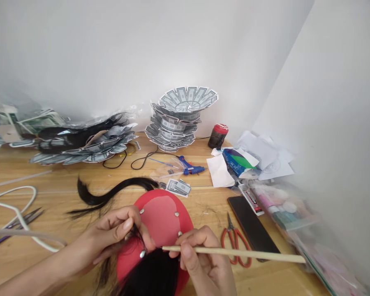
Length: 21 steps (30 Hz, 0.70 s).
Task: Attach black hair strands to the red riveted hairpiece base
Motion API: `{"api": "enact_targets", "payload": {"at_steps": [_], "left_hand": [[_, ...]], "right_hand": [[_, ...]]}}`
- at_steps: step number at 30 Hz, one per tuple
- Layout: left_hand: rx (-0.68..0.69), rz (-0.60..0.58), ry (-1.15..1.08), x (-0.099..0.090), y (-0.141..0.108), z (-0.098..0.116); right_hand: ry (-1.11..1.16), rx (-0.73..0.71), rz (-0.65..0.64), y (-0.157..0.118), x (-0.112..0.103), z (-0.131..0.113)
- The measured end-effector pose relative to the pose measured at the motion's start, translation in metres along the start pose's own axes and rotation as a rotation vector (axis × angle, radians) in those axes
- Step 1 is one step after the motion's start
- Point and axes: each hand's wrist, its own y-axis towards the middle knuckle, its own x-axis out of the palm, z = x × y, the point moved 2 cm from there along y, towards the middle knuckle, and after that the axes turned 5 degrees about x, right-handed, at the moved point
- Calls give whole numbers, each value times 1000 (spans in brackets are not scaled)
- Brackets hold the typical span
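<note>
A red oval form [162, 218] lies on the wooden table, with several silver studs set into its surface. A bundle of long black hair [151, 273] covers its lower part, and another black hair length [107, 195] curls out over the table behind it. My left hand [117, 234] pinches thin strands of the hair close to a stud. My right hand [200, 259] grips a long thin wooden stick [234, 253] that runs rightward across the form's edge.
Red-handled scissors [234, 242] and a black phone [251, 224] lie to the right. A blue glue gun [189, 166] rests beyond the form, before a stacked paper banknote structure [175, 119]. A white cable [15, 205] and dark scissors [21, 224] lie at left.
</note>
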Motion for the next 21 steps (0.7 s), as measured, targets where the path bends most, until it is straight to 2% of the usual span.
{"api": "enact_targets", "payload": {"at_steps": [7,14,21], "left_hand": [[37,0,-22,2,2,-2],[106,-97,-34,9,8,2],[150,-187,22,3,7,0]], "right_hand": [[-15,35,-27,3,-1,-5],[8,102,-74,8,-5,-8],[-3,152,-14,6,-4,-7]]}}
